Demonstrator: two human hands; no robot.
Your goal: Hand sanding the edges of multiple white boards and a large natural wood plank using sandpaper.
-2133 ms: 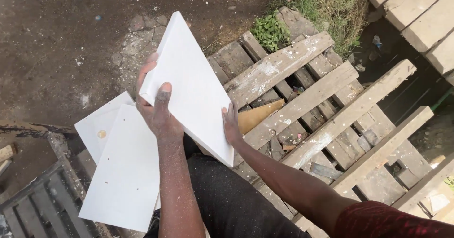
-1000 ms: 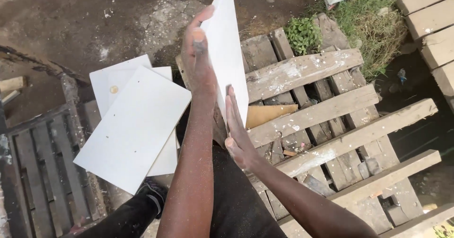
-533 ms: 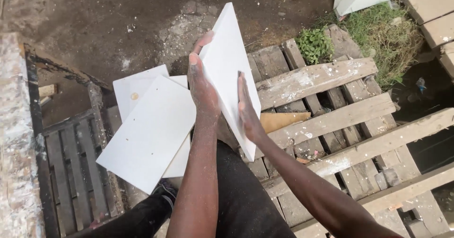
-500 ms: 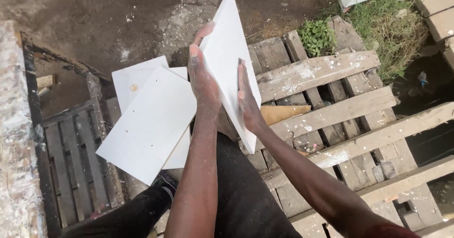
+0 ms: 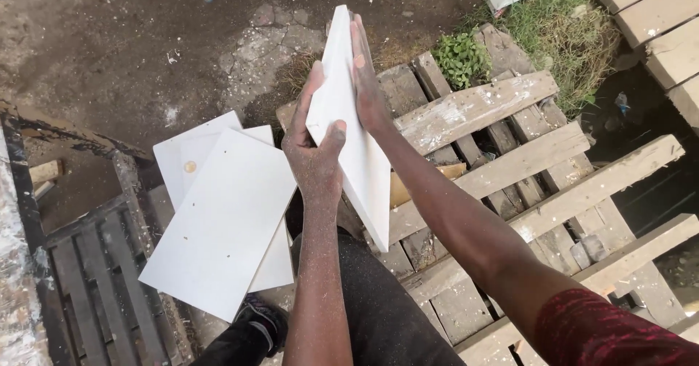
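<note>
head view: the left hand [image 5: 314, 158] clamps the left edge of a white board [image 5: 348, 129], thumb on its face and fingers behind. the board stands tilted on edge above the person's lap, over a wooden pallet [image 5: 510, 148]. the right hand [image 5: 366, 82] lies flat and open against the board's right side, fingers straight. more white boards [image 5: 218, 220] lie stacked to the left, near a dark grate [image 5: 95, 286].

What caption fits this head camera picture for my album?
Left hand grips a white board, right hand flat against it, above a wooden pallet.
</note>
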